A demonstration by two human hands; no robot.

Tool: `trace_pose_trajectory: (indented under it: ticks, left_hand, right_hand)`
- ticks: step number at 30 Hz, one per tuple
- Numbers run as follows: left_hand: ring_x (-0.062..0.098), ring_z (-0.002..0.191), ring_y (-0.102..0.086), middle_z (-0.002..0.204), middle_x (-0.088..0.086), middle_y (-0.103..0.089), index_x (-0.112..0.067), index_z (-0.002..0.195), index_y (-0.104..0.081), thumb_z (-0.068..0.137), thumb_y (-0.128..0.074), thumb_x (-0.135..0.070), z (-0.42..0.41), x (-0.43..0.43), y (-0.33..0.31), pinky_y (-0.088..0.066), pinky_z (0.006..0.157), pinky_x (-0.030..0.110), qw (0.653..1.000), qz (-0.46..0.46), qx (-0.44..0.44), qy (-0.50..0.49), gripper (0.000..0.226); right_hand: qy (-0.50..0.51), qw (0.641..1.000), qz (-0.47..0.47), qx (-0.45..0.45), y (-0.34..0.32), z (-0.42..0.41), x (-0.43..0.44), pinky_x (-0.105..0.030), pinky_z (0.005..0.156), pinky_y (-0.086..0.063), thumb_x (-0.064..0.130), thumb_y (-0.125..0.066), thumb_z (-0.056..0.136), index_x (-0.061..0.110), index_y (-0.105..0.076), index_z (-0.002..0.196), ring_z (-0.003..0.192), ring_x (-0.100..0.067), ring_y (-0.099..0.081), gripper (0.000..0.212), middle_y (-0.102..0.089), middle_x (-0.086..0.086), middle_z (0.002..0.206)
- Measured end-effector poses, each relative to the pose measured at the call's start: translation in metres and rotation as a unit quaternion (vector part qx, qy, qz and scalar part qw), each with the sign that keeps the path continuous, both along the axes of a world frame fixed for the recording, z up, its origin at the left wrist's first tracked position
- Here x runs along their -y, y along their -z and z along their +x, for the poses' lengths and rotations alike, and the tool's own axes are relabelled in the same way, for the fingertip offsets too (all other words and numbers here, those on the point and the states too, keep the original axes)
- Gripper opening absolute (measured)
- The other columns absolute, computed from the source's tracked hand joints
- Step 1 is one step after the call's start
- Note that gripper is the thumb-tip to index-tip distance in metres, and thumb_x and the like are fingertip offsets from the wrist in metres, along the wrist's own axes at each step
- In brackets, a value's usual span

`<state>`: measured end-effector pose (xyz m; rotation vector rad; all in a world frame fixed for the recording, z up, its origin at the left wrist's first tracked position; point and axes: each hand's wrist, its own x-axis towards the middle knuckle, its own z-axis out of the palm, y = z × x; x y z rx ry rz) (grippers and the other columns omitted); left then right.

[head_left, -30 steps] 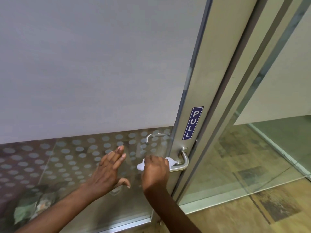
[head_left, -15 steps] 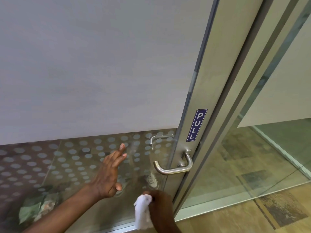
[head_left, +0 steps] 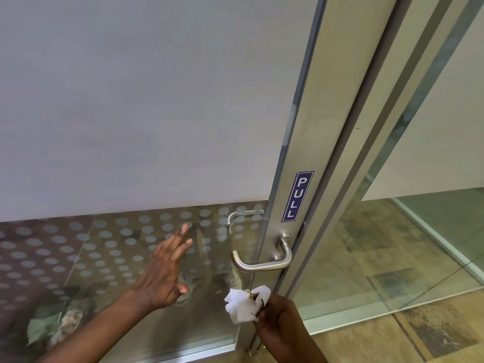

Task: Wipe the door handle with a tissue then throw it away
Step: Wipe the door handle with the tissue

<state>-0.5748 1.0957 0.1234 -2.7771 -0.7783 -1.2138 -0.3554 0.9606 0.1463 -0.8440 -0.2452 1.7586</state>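
From the head camera, the right hand [head_left: 281, 328] pinches a crumpled tissue [head_left: 245, 305] just below the door handle [head_left: 262, 260], clear of it. The left hand [head_left: 163, 273] is spread open near the glass. Keep the tissue bunched and look for a bin; none shows here.

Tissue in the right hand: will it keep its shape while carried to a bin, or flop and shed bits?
The tissue is crumpled into a wad in the right hand, so it is probably soft and very light, and likely stays bunched only while pinched. Its ragged edges suggest it could tear. No bin is in view.
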Motion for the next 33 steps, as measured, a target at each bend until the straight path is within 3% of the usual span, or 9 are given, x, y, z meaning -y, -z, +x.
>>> trace_pose_trajectory:
  ticks: [6,9,12,14,17,20,23,29,33]
  left_hand:
    - [0.018,0.148,-0.018,0.165,0.004,-0.002,0.003,0.131,-0.033,0.093,-0.007,-0.066,0.002,0.001,0.003,-0.023,0.111,0.031,1.0,0.006,-0.001,-0.022,0.083]
    - [0.027,0.144,-0.025,0.165,0.005,-0.002,0.003,0.132,-0.033,0.093,-0.007,-0.066,0.003,0.0,0.007,-0.027,0.108,0.035,1.0,0.006,-0.007,-0.03,0.084]
    - [0.026,0.145,-0.023,0.165,0.006,-0.002,0.003,0.133,-0.033,0.093,-0.011,-0.066,0.002,-0.002,0.013,-0.026,0.11,0.036,0.999,0.013,-0.013,-0.047,0.082]
    - [0.021,0.149,-0.013,0.165,0.006,0.0,0.002,0.135,-0.033,0.094,-0.017,-0.064,0.004,-0.002,0.018,-0.02,0.113,0.035,0.996,0.027,-0.034,-0.083,0.08]
    - [0.023,0.15,-0.008,0.165,0.005,-0.002,-0.005,0.148,-0.024,0.093,-0.036,-0.056,0.009,-0.003,0.027,-0.014,0.116,0.036,0.973,0.111,-0.101,-0.174,0.077]
    - [0.027,0.15,-0.009,0.164,0.007,-0.007,-0.01,0.154,-0.016,0.085,-0.049,-0.056,0.015,-0.003,0.034,-0.007,0.121,0.037,0.944,0.179,-0.161,-0.228,0.09]
    - [0.028,0.15,-0.004,0.164,0.008,-0.004,-0.009,0.154,-0.014,0.08,-0.049,-0.066,0.02,-0.006,0.039,-0.004,0.12,0.038,0.924,0.207,-0.177,-0.267,0.1]
    - [0.031,0.15,0.005,0.164,0.012,0.006,-0.006,0.154,-0.006,0.077,-0.042,-0.064,0.03,-0.009,0.043,0.001,0.119,0.039,0.899,0.233,-0.192,-0.316,0.103]
    - [0.032,0.149,0.005,0.164,0.012,0.006,-0.006,0.154,-0.007,0.062,-0.07,-0.067,0.03,-0.011,0.044,0.0,0.119,0.04,0.894,0.23,-0.208,-0.324,0.127]
  right_hand:
    - [0.094,0.983,-0.02,0.156,0.015,0.004,0.012,-0.026,0.049,-0.058,-0.019,-0.054,0.073,-0.002,-0.075,0.06,0.057,-0.024,-0.072,0.03,-0.073,-0.016,0.063]
    - [0.087,0.977,-0.043,0.188,0.014,0.005,0.017,-0.031,0.059,-0.06,0.007,-0.068,0.074,0.005,-0.078,0.073,0.067,-0.025,-0.074,0.01,-0.076,-0.017,0.073]
    - [0.074,0.976,-0.051,0.198,0.007,0.002,0.014,-0.032,0.06,-0.05,0.02,-0.065,0.08,0.007,-0.077,0.07,0.055,-0.025,-0.062,0.02,-0.072,-0.016,0.065]
    - [0.078,0.983,-0.037,0.163,0.003,0.002,0.013,-0.031,0.056,-0.045,0.012,-0.061,0.081,0.005,-0.073,0.061,0.049,-0.024,-0.051,0.025,-0.065,-0.021,0.059]
    - [0.105,0.955,-0.025,0.276,-0.005,0.005,0.012,-0.023,0.041,-0.043,-0.011,-0.056,0.084,0.006,-0.069,0.054,0.043,-0.022,-0.053,0.037,-0.059,-0.016,0.054]
    - [0.13,0.878,0.009,0.46,-0.023,0.004,0.006,-0.024,0.047,-0.049,0.01,-0.066,0.078,0.01,-0.074,0.068,0.05,-0.019,-0.064,0.013,-0.071,-0.005,0.056]
    - [0.183,0.796,0.043,0.575,-0.032,0.005,-0.008,-0.013,0.056,-0.05,0.009,-0.072,0.077,0.027,-0.075,0.073,0.059,-0.002,-0.066,0.019,-0.074,0.01,0.065]
    - [0.103,0.619,0.215,0.748,-0.043,0.002,-0.049,0.003,0.081,-0.035,0.004,-0.067,0.076,0.008,-0.073,0.098,0.086,-0.015,-0.061,0.022,-0.068,-0.006,0.101]
    - [-0.035,0.499,0.298,0.813,-0.035,-0.003,-0.068,-0.026,0.081,-0.047,0.002,-0.065,0.073,0.008,-0.069,0.101,0.094,-0.026,-0.059,0.029,-0.066,-0.009,0.103]
